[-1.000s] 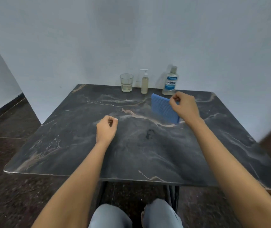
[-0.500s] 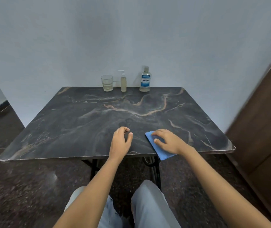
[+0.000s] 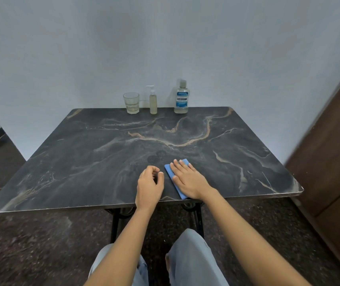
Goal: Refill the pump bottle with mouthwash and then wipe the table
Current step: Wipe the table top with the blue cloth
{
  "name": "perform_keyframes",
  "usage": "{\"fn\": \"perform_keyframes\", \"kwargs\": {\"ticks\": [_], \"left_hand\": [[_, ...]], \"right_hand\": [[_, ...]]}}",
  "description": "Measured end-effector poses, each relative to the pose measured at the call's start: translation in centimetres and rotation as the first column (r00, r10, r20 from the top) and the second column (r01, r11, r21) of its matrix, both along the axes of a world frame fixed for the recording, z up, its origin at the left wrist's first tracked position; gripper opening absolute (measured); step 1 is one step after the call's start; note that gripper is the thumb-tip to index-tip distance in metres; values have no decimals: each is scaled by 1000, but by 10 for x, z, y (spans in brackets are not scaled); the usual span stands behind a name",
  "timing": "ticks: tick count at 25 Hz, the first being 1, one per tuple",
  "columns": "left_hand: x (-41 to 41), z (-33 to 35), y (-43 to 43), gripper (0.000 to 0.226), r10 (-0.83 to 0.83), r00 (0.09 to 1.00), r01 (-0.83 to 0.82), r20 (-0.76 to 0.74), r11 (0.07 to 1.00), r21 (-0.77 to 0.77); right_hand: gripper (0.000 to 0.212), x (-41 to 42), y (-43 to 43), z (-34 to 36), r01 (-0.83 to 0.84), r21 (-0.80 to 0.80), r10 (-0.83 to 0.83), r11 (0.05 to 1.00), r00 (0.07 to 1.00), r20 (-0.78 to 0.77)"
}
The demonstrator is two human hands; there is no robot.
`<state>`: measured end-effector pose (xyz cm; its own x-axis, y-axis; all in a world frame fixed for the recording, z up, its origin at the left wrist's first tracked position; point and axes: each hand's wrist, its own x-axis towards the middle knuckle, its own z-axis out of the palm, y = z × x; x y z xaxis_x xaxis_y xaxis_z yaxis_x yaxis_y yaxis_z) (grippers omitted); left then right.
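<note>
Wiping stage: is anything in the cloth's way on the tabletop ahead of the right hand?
Nothing visible nearby. The right hand lies flat on the blue cloth at the near edge; the table ahead is bare until the glass, pump bottle and mouthwash bottle along the far edge.

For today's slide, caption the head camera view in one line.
Right hand presses blue cloth flat on marble table; left hand hovers beside.

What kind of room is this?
Probably a plain room at home: a marble-look table against a bare wall, a wooden door, and mouthwash beside a glass.
</note>
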<state>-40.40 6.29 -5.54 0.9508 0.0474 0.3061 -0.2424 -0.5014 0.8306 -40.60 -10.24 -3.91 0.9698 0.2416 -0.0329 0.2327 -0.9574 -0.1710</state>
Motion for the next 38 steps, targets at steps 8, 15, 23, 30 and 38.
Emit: {"fn": "perform_keyframes", "kwargs": {"ticks": [8, 15, 23, 30, 38], "left_hand": [[-5, -2, -9, 13, -37, 997, 13, 74, 954, 300], [-5, 0, -11, 26, 12, 998, -30, 62, 951, 309], [6, 2, -4, 44, -191, 982, 170, 0, 879, 445], [17, -3, -11, 43, -332, 943, 300, -19, 824, 480], [14, 1, -11, 46, -282, 956, 290, -83, 858, 424]], "right_hand": [[55, 33, -127, 10, 352, -64, -356, 934, 932, -72], [54, 39, -8, 7, 96, -40, -96, 995, 995, -10], [54, -38, -134, 7, 138, -64, -137, 988, 990, 14], [56, 4, -225, 9, 632, -44, -634, 773, 772, -45], [57, 41, -53, 3, 225, -8, -225, 974, 974, 16]]}}
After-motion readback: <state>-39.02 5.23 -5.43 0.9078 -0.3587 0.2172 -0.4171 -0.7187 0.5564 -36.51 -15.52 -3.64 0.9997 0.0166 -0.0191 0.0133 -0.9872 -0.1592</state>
